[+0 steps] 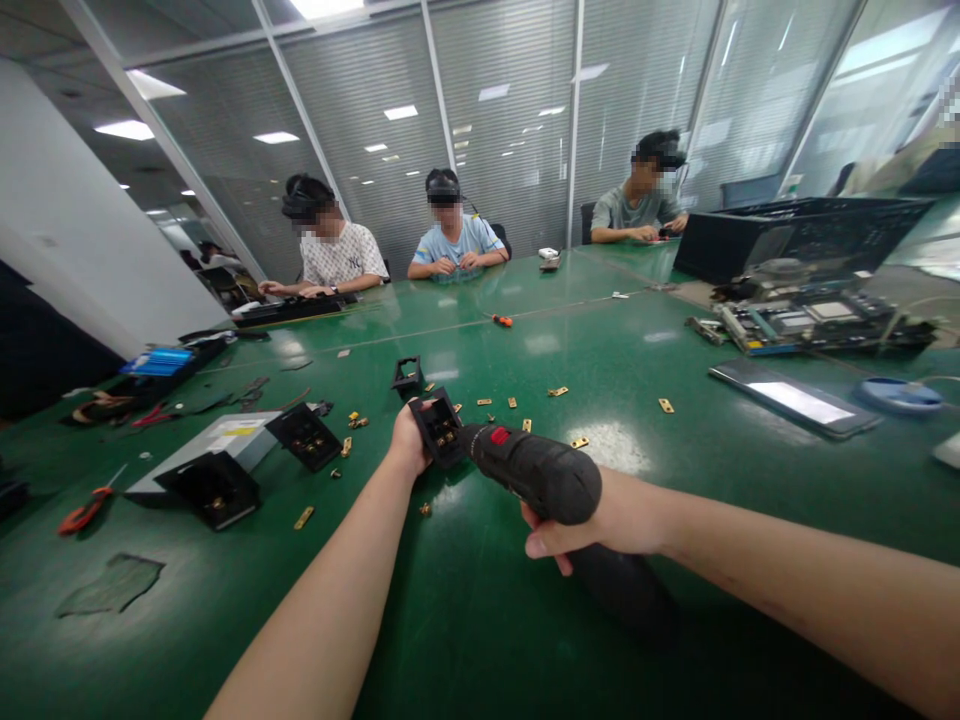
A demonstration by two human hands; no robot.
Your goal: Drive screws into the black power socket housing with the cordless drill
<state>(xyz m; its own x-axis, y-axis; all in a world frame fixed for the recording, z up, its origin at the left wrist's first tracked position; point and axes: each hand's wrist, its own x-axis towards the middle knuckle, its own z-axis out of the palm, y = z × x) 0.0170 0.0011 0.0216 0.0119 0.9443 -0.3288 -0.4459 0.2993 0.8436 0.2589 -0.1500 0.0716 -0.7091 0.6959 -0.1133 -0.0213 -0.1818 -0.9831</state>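
My left hand (410,438) is closed around the side of a black plastic socket box (441,425), tilted so its hollow side with brass-coloured fittings faces me. In my right hand (577,530) is a black cordless drill (536,472) with a red switch, gripped by its handle. The drill's nose points left at the box; whether the bit touches a screw inside cannot be made out. Small brass plates (527,426) lie scattered around the box. Two similar black boxes, one tilted (306,437) and one nearer (214,488), stand to the left, and a black frame (407,374) sits behind.
An orange-handled screwdriver (88,510) and a dark flat scrap (112,585) lie at the left, near a grey metal case (255,432). Circuit boards (817,312), a tablet-like device (791,397) and a blue round object (900,394) occupy the right. Three people sit across the green table (480,620).
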